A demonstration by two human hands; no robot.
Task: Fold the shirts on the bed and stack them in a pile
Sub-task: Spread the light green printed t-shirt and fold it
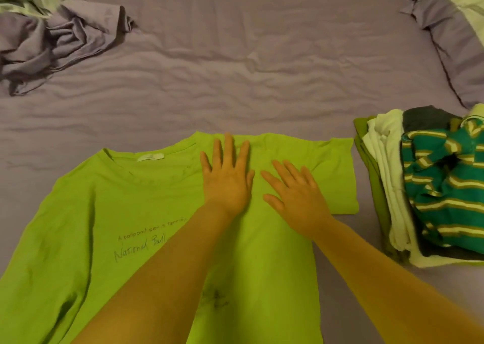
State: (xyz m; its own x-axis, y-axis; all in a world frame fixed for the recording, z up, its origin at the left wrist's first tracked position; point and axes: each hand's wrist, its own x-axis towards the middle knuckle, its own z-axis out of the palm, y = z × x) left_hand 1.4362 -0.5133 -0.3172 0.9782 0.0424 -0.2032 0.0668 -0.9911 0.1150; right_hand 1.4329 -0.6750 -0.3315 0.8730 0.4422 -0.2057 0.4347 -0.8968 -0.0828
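Bed (235, 63): mauve sheet, wrinkled, stretching far beyond the fingers.
Green shirt (110, 207): spread flat on the bed beneath both palms, right side folded inward (handwritten-style print shows left of the forearms).
Pile (419, 186): folded shirts stacked right of the right fingers, a green striped one on top.
Crumpled cloth (57, 45): far left, beyond the fingers.
Left hand (226, 178): fingers released, splayed flat, pressing the shirt.
Right hand (296, 194): same, just beside it.

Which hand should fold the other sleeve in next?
Probably the left hand: the unfolded sleeve of the green shirt lies on its side, while the right hand rests on the folded half.
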